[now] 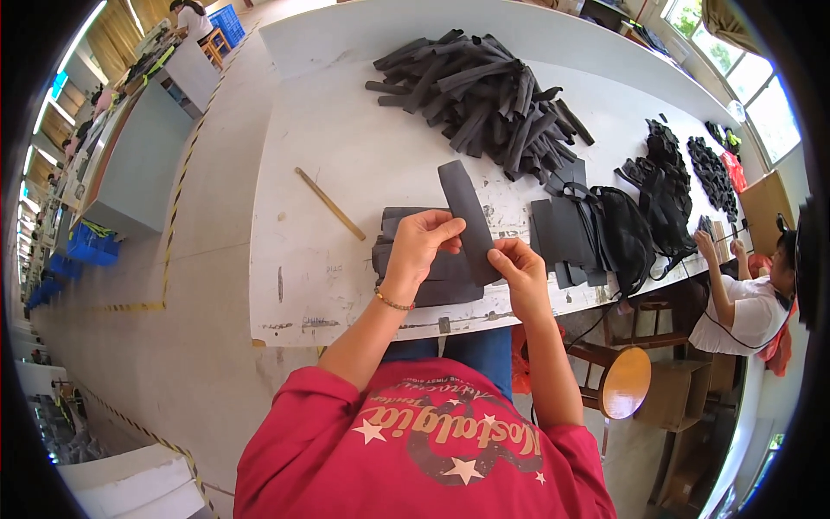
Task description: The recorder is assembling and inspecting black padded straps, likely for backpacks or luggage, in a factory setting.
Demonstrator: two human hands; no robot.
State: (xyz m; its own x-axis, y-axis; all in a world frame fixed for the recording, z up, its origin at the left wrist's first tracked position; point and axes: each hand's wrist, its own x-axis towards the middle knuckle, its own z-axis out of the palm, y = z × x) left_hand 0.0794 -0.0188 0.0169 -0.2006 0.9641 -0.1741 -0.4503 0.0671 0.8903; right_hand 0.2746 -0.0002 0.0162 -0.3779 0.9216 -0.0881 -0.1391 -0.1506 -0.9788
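Between my hands is a long dark grey strip (465, 201), slightly curved, held up above the table. My left hand (424, 240) pinches its left edge about midway, thumb on top. Lower down, my right hand (520, 266) grips the right edge between thumb and fingers. Beneath the strip and my left hand lies a stack of flat dark grey pieces (450, 291), partly hidden. Farther back rises a big heap of curled dark strips (484, 95). More flat dark pieces (560, 235) lie to the right of my right hand.
A wooden stick (330, 204) lies left on the white table (298, 259). Black bags (627, 227) and black piles (711, 177) stand to the right. A co-worker (748, 303) works at the right end. A round wooden stool (624, 382) stands by the table's near edge.
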